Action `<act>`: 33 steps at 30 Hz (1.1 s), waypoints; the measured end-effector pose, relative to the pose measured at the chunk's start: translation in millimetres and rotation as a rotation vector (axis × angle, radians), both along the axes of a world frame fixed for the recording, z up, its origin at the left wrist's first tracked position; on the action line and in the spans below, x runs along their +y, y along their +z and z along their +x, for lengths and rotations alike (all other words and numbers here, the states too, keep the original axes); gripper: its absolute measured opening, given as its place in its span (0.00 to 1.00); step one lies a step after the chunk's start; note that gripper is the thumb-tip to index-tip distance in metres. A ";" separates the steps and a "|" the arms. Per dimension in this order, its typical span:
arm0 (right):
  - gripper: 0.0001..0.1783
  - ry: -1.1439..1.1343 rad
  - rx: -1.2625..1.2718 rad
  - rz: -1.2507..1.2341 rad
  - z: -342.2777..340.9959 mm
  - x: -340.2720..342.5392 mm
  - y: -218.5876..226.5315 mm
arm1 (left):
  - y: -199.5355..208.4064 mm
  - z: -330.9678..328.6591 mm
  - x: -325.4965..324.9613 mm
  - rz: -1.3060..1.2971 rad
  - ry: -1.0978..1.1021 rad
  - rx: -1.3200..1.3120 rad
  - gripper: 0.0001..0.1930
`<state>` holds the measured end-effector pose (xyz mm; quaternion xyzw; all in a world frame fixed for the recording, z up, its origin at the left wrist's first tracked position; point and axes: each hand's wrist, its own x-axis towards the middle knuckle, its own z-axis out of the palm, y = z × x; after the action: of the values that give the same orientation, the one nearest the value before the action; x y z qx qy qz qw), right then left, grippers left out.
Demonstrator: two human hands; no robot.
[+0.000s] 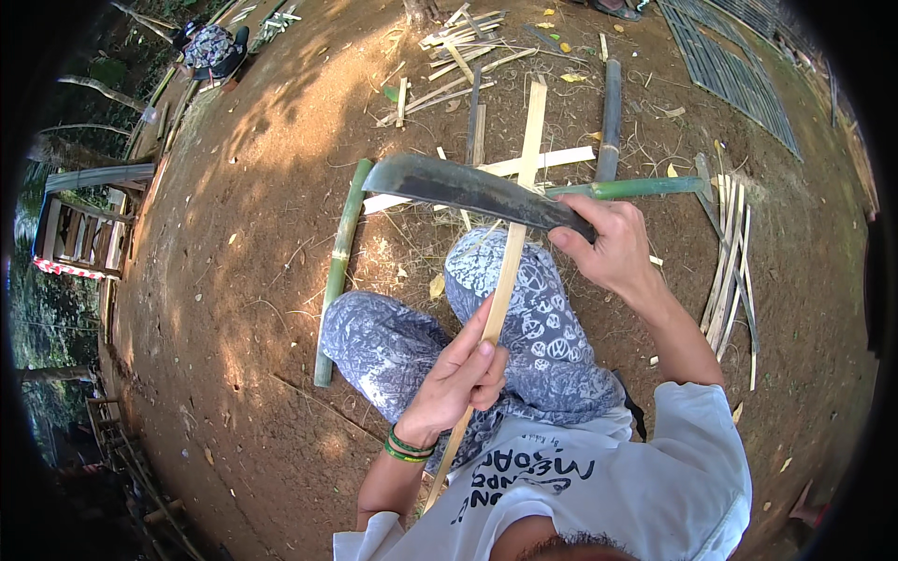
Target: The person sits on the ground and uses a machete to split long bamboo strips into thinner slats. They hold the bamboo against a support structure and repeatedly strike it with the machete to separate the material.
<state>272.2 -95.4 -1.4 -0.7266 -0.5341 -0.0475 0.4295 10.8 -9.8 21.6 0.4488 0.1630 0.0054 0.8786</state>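
My left hand is closed around a long pale bamboo strip, which slants up and away from my lap between my knees. With its fingers wrapped about the near end of a machete, my right hand grips the tool; its handle is mostly hidden. The broad dark blade points left and lies across the strip, well above my left hand. Whether the edge bites into the strip I cannot tell. Below the blade a green bamboo pole rests on the ground, left of my knees.
Another green pole and a dark pole lie ahead on the right. Split strips are bunched at my right, and more offcuts are scattered far ahead. A slatted bamboo panel lies far right. A person sits far left.
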 end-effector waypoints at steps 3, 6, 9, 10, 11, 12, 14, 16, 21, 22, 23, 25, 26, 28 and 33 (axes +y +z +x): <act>0.26 0.154 -0.016 0.023 -18.5 1.1 -0.5 | -4.2 -0.3 1.6 -0.028 0.079 0.008 0.29; 0.28 0.179 -0.104 -0.061 -25.3 -0.4 12.9 | -10.0 -2.8 5.0 0.019 0.097 0.000 0.28; 0.29 0.178 -0.100 -0.034 -9.1 1.2 6.4 | -4.6 -11.0 3.1 0.045 0.096 0.022 0.28; 0.29 0.187 -0.113 -0.036 -5.1 1.4 7.4 | -3.2 -13.7 3.0 0.029 0.099 0.028 0.27; 0.28 0.195 -0.126 -0.038 -1.8 1.3 8.5 | -2.5 -17.0 2.2 0.013 0.102 0.033 0.27; 0.28 0.203 -0.139 -0.040 3.2 1.4 9.2 | -4.1 -22.4 -0.3 0.005 0.083 0.033 0.27; 0.27 0.006 0.112 -0.195 32.7 1.0 9.1 | -9.5 -40.1 -7.8 -0.007 0.044 0.034 0.27; 0.27 -0.164 0.305 -0.115 62.2 -0.2 15.4 | -12.6 -52.2 -12.8 -0.020 0.071 0.003 0.27; 0.26 0.028 0.619 0.006 45.0 -8.1 7.6 | -10.5 -30.0 -11.0 0.113 0.229 0.034 0.26; 0.24 0.121 0.727 0.029 31.5 -7.0 11.6 | -11.0 -20.9 -8.8 0.174 0.242 0.084 0.26; 0.22 0.146 0.801 -0.004 18.3 -3.0 15.7 | -9.8 -14.0 -9.5 0.179 0.293 0.108 0.23; 0.20 0.201 0.881 -0.048 -1.7 2.7 22.5 | -7.5 -3.1 -9.6 0.249 0.299 0.155 0.19; 0.20 0.237 0.883 -0.060 -8.7 5.2 26.1 | -6.4 1.6 -10.1 0.284 0.303 0.172 0.18; 0.20 0.282 0.861 -0.063 -19.8 9.6 30.1 | -10.0 8.2 -10.0 0.344 0.306 0.152 0.13; 0.16 0.207 0.757 -0.023 -27.6 23.2 27.1 | -10.9 19.0 -18.3 0.469 0.331 0.192 0.07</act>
<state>244.6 -72.2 25.7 -0.6399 -0.4089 0.2735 0.5904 29.8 -28.1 10.8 0.6052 0.3107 0.1433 0.7188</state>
